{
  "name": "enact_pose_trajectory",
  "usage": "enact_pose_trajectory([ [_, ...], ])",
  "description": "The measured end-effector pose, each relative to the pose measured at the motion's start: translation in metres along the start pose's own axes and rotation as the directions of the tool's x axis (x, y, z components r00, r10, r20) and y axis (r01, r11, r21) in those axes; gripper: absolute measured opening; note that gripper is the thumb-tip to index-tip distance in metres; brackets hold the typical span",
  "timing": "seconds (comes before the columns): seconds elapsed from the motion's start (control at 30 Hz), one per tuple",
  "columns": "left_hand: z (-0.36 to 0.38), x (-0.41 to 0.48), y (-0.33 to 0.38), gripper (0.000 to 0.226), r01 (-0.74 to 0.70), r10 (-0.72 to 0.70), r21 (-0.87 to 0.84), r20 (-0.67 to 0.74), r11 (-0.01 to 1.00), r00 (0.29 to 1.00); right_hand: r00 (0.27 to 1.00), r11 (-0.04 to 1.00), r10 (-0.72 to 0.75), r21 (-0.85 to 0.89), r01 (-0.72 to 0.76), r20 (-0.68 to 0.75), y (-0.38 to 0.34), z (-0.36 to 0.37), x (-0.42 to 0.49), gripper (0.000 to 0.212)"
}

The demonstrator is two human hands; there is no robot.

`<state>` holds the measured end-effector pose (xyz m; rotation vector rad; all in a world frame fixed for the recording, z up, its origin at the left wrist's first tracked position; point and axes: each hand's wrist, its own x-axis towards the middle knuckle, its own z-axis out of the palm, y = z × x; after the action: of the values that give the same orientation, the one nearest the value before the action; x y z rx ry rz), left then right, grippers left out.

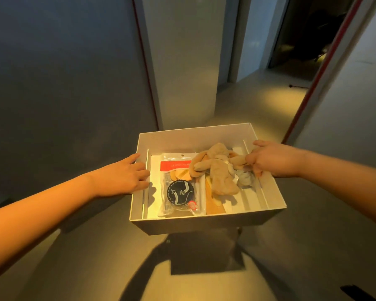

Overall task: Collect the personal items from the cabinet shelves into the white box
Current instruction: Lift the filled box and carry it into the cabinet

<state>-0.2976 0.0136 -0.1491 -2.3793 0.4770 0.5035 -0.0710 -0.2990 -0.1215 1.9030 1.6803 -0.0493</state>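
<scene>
Both hands, left (122, 177) and right (274, 158), grip the white box (204, 224) holding plush toy (219, 170), packet (182, 187) — pillar (182, 61) ahead.

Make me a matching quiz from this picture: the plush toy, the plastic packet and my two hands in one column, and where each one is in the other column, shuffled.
Things:
1. beige plush toy
2. clear packet
3. left hand
4. right hand

Places:
A. holding the left wall of the white box
B. lying flat in the box's left half
C. holding the box's right wall
D. heaped in the box's right half

Pairs: 1-D, 2-B, 3-A, 4-C
</scene>
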Motion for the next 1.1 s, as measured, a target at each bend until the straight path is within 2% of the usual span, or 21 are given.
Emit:
enact_pose_trajectory([
  [0.2,0.044,-0.036,-0.038,0.044,0.087,-0.086,-0.028,0.043,0.996,0.995,0.985,0.992,-0.113,-0.073,0.104,-0.127,0.013,-0.036,0.085,0.022],
  [0.3,0.058,-0.049,-0.044,0.044,0.130,-0.125,-0.048,0.101,0.990,0.987,0.975,0.982,-0.172,-0.103,0.159,-0.141,0.021,-0.048,0.122,0.024],
  [0.6,0.064,-0.069,-0.026,0.040,0.397,-0.349,-0.143,0.276,0.906,0.896,0.885,0.899,-0.413,-0.248,0.361,-0.213,0.056,-0.087,0.216,0.025],
  [0.63,0.063,-0.071,-0.023,0.040,0.422,-0.373,-0.160,0.268,0.892,0.888,0.868,0.887,-0.442,-0.256,0.385,-0.225,0.059,-0.091,0.225,0.025],
  [0.73,0.050,-0.078,-0.013,0.043,0.419,-0.407,-0.164,0.103,0.893,0.907,0.807,0.830,-0.536,-0.327,0.451,-0.248,0.062,-0.102,0.251,0.023],
  [0.77,0.046,-0.080,-0.010,0.044,0.448,-0.438,-0.183,0.092,0.875,0.894,0.788,0.810,-0.564,-0.351,0.470,-0.247,0.062,-0.105,0.258,0.023],
  [0.9,0.046,-0.086,0.018,0.035,0.582,-0.520,-0.207,0.287,0.787,0.805,0.689,0.703,-0.690,-0.436,0.563,-0.222,0.051,-0.117,0.284,0.020],
  [1.0,0.041,-0.097,0.039,0.035,0.662,-0.511,-0.216,0.483,0.717,0.711,0.628,0.632,-0.754,-0.474,0.613,-0.193,0.033,-0.127,0.300,0.023],
  [1.1,0.033,-0.113,0.061,0.035,0.712,-0.501,-0.220,0.576,0.666,0.646,0.568,0.561,-0.806,-0.523,0.642,-0.167,0.007,-0.139,0.313,0.025],
])
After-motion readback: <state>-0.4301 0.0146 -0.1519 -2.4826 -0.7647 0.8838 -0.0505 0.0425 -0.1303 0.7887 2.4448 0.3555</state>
